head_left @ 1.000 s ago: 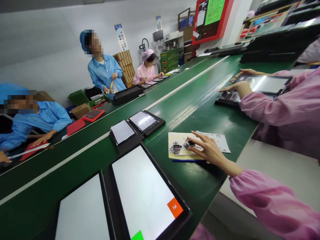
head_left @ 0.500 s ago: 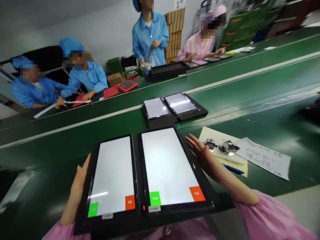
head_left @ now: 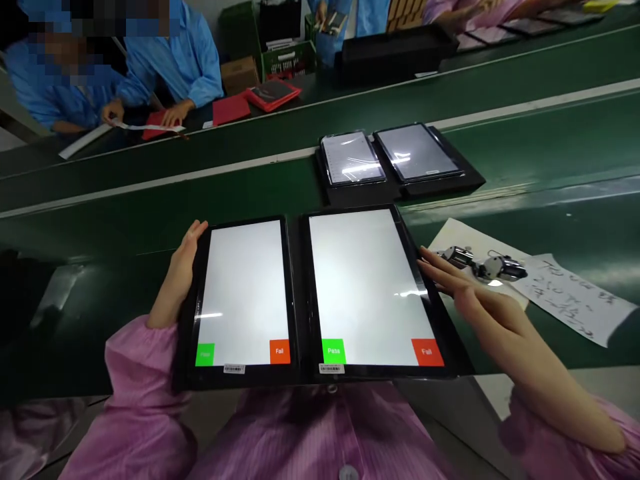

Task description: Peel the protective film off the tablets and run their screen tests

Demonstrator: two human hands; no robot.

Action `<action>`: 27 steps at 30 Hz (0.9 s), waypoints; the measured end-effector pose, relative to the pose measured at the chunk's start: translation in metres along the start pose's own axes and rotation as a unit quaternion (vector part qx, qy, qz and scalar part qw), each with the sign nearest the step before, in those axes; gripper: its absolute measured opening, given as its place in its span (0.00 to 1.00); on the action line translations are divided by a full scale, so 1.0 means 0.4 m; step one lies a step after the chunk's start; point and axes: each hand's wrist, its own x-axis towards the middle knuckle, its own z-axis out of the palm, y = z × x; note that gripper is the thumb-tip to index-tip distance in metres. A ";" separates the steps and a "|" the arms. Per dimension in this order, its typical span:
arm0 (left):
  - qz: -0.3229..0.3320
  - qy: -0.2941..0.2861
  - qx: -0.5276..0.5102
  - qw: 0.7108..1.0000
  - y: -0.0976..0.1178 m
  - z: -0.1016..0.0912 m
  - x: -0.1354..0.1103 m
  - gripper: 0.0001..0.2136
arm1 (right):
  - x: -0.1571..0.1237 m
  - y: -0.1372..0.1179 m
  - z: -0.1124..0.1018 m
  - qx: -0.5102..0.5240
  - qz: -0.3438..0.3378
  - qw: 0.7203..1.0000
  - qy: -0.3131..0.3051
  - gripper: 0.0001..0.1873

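Two tablets with lit white screens, the left tablet (head_left: pixel 243 287) and the right tablet (head_left: pixel 367 287), lie side by side on a black tray (head_left: pixel 297 373) close in front of me. Each screen shows a green and a red square at its lower corners; the right one reads Pass and Fail. My left hand (head_left: pixel 181 270) rests against the tray's left side, fingers straight and pointing away. Along the right side lies my right hand (head_left: pixel 480 310), its fingers stretched out and touching the edge. Neither hand wraps round the tray as far as shows; the undersides are hidden.
Beyond stands another black tray (head_left: pixel 360 195) with two tablets (head_left: pixel 417 150). On the right lie small metal devices (head_left: pixel 500 267) and a handwritten sheet (head_left: pixel 575 297). Across the green bench, co-workers in blue (head_left: pixel 193 60) sit near red cases (head_left: pixel 273 93) and a black box (head_left: pixel 395 53).
The view has tipped downward, so the bench appears higher. My right hand has gone from spread fingers beside the tray to fingers laid along its edge. My left hand stays at the left side.
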 end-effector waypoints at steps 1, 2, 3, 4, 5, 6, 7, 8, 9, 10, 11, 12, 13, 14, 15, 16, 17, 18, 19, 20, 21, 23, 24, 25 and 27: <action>0.003 0.000 0.017 1.000 0.009 0.004 0.006 0.34 | 0.005 0.001 0.009 0.005 -0.002 1.000 -0.002 0.22; 0.005 -0.003 0.027 1.000 0.016 0.007 0.008 0.33 | 0.011 0.003 0.016 0.005 -0.006 1.000 -0.006 0.22; 0.007 -0.009 0.031 0.999 0.022 0.008 0.006 0.33 | 0.017 0.002 0.021 0.000 -0.014 1.000 -0.011 0.23; 0.010 -0.013 0.033 0.999 0.025 0.008 0.004 0.34 | 0.021 -0.002 0.025 -0.013 -0.022 1.000 -0.012 0.23; 0.010 -0.017 0.035 0.999 0.026 0.007 0.001 0.34 | 0.021 -0.011 0.026 -0.035 -0.030 0.999 -0.007 0.23; 0.008 -0.019 0.037 0.999 0.026 0.005 -0.001 0.34 | 0.016 -0.026 0.027 -0.065 -0.040 0.997 0.003 0.23; 0.004 -0.021 0.040 0.999 0.025 0.002 -0.001 0.34 | 0.006 -0.046 0.029 -0.101 -0.061 0.993 0.020 0.23; 0.000 -0.022 0.040 0.999 0.025 -0.001 0.000 0.34 | -0.008 -0.070 0.034 -0.141 -0.098 0.985 0.035 0.22; -0.006 -0.026 0.039 0.999 0.027 -0.005 0.001 0.34 | -0.025 -0.096 0.043 -0.177 -0.153 0.971 0.044 0.20; -0.011 -0.030 0.039 0.999 0.032 -0.009 0.003 0.34 | -0.043 -0.123 0.056 -0.209 -0.218 0.952 0.039 0.17; -0.011 -0.034 0.044 0.998 0.042 -0.014 0.002 0.34 | -0.060 -0.148 0.072 -0.232 -0.285 0.930 0.022 0.14; 0.000 -0.035 0.055 0.998 0.058 -0.018 -0.001 0.33 | -0.074 -0.170 0.089 -0.245 -0.346 0.906 -0.001 0.10; 0.022 -0.040 0.077 0.996 0.080 -0.021 -0.010 0.32 | -0.085 -0.187 0.107 -0.253 -0.395 0.883 -0.033 0.09; 0.060 -0.051 0.108 0.991 0.109 -0.023 -0.024 0.30 | -0.090 -0.199 0.123 -0.258 -0.427 0.864 -0.063 0.12; 0.110 -0.069 0.144 0.981 0.141 -0.023 -0.045 0.28 | -0.092 -0.207 0.135 -0.263 -0.449 0.850 -0.086 0.16; 0.168 -0.098 0.178 0.965 0.177 -0.021 -0.071 0.25 | -0.089 -0.209 0.143 -0.266 -0.463 0.839 -0.104 0.18; 0.230 -0.134 0.204 0.942 0.213 -0.015 -0.100 0.23 | -0.084 -0.209 0.146 -0.268 -0.477 0.829 -0.117 0.20; 0.290 -0.172 0.220 0.916 0.247 -0.007 -0.132 0.20 | -0.077 -0.206 0.146 -0.275 -0.488 0.819 -0.125 0.20; 0.344 -0.209 0.231 0.886 0.277 0.004 -0.163 0.17 | -0.071 -0.202 0.143 -0.283 -0.498 0.810 -0.128 0.20; 0.387 -0.240 0.234 0.859 0.303 0.018 -0.191 0.15 | -0.065 -0.199 0.140 -0.290 -0.506 0.802 -0.127 0.21; 0.416 -0.263 0.235 0.838 0.324 0.033 -0.215 0.13 | -0.060 -0.196 0.137 -0.297 -0.514 0.795 -0.127 0.21; 0.445 -0.290 0.232 0.815 0.352 0.068 -0.245 0.09 | -0.056 -0.193 0.138 -0.310 -0.514 0.791 -0.121 0.23; 0.449 -0.298 0.228 0.811 0.360 0.087 -0.252 0.07 | -0.055 -0.193 0.141 -0.311 -0.511 0.793 -0.116 0.24; 0.451 -0.304 0.223 0.809 0.364 0.107 -0.254 0.06 | -0.055 -0.194 0.145 -0.311 -0.508 0.795 -0.110 0.25; 0.460 -0.320 0.215 0.800 0.368 0.148 -0.246 0.12 | -0.055 -0.194 0.147 -0.311 -0.509 0.797 -0.092 0.26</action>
